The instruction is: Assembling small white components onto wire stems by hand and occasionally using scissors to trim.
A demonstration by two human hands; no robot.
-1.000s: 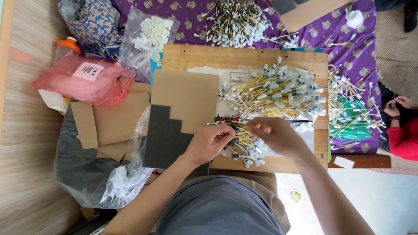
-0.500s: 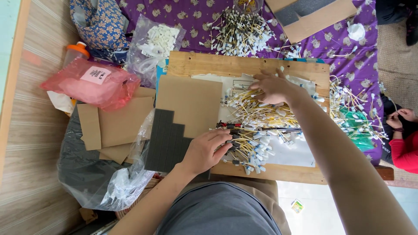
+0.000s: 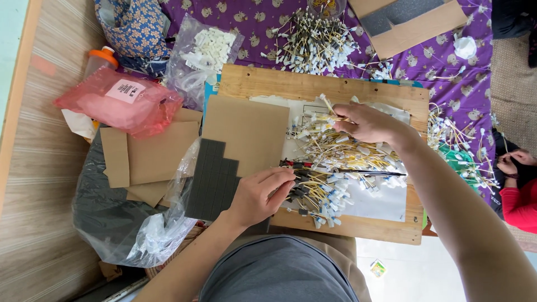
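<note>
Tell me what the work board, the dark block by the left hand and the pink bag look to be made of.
Work board: bare plywood, likely; pale grain, unfinished matte edges.
Dark block: grey foam, probably; matte, scored into a grid of squares.
Pink bag: thin translucent plastic film; glossy and wrinkled.

Bright even daylight, sharp, soft shadows

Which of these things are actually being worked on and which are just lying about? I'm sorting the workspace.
In hand:
- left hand pressing on the bundle of yellow wire leads
- right hand picking leads from the loose pile
- wooden board beneath them

Lying about:
- pink plastic bag
- clear bag of white connectors
- cardboard sheet
- dark foam block
- orange-capped bottle
</note>
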